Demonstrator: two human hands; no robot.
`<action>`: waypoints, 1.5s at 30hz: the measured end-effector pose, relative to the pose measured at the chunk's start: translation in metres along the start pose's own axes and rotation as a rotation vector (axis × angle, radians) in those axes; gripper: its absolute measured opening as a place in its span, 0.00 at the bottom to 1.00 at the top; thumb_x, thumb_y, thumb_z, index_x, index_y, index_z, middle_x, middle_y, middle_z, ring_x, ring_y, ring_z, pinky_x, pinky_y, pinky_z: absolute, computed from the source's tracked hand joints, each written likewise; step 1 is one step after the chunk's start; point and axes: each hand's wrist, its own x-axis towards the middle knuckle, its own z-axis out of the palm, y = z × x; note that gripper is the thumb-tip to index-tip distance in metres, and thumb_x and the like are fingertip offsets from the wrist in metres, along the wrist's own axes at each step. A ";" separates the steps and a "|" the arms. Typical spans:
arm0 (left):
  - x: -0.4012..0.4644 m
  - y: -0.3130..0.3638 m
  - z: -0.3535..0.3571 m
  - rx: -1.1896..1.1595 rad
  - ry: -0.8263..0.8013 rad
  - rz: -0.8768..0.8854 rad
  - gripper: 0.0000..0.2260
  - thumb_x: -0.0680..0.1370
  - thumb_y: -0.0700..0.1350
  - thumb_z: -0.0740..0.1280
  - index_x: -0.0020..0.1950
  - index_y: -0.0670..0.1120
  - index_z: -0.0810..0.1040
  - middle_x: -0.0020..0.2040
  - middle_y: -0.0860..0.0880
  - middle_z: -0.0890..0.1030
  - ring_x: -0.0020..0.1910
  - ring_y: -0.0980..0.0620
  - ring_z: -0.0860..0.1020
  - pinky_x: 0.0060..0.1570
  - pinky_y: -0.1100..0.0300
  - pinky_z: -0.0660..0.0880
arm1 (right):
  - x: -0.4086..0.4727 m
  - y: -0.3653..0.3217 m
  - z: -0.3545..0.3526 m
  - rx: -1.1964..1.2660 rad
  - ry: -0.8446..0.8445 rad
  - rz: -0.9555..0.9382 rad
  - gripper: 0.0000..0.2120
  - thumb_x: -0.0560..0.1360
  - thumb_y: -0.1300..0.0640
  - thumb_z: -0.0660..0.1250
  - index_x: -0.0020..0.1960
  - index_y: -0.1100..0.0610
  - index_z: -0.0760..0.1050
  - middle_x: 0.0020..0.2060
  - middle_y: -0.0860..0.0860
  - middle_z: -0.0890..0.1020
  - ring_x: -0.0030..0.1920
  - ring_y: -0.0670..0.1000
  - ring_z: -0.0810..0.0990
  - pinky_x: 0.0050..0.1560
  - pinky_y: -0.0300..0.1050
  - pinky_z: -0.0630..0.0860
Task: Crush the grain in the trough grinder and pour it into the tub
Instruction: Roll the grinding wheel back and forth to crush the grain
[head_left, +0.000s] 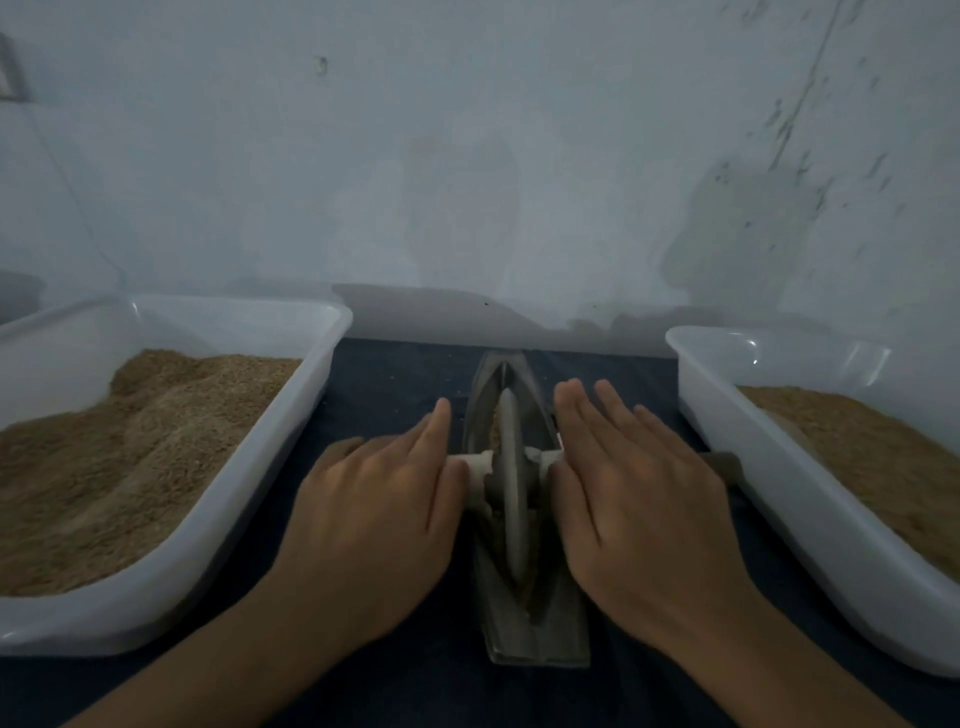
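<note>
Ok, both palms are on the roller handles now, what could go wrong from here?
The left hand and right hand lie flat on the axle, fingers straight, so the wheel could slip or pinch the fingers beside the narrow trough. Hard rolling might also fling grain onto the dark cloth.

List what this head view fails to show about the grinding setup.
- Axle under the left hand and right hand: covered by the palms.
- Grain in the trough grinder: mostly hidden by its wheel.
- Left tub and right tub: cut off by the frame edges.
</note>
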 end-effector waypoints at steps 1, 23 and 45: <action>0.003 0.000 0.000 -0.011 -0.040 -0.020 0.25 0.85 0.54 0.51 0.75 0.43 0.75 0.57 0.49 0.86 0.45 0.52 0.84 0.47 0.52 0.79 | 0.004 0.000 0.000 -0.006 -0.013 -0.002 0.30 0.85 0.44 0.43 0.80 0.57 0.65 0.77 0.52 0.70 0.79 0.52 0.64 0.77 0.54 0.65; 0.004 0.001 0.001 0.080 -0.063 -0.022 0.31 0.86 0.60 0.44 0.75 0.43 0.73 0.64 0.48 0.83 0.50 0.50 0.84 0.43 0.51 0.78 | 0.002 0.006 0.001 0.098 0.025 -0.006 0.26 0.84 0.45 0.49 0.76 0.52 0.71 0.72 0.48 0.76 0.74 0.50 0.72 0.74 0.50 0.68; 0.009 0.010 -0.015 0.015 -0.276 -0.054 0.36 0.81 0.64 0.33 0.84 0.47 0.52 0.81 0.51 0.66 0.77 0.51 0.68 0.64 0.41 0.75 | 0.001 0.010 -0.002 0.096 -0.061 0.028 0.27 0.84 0.43 0.47 0.78 0.50 0.68 0.75 0.46 0.73 0.77 0.50 0.68 0.75 0.48 0.63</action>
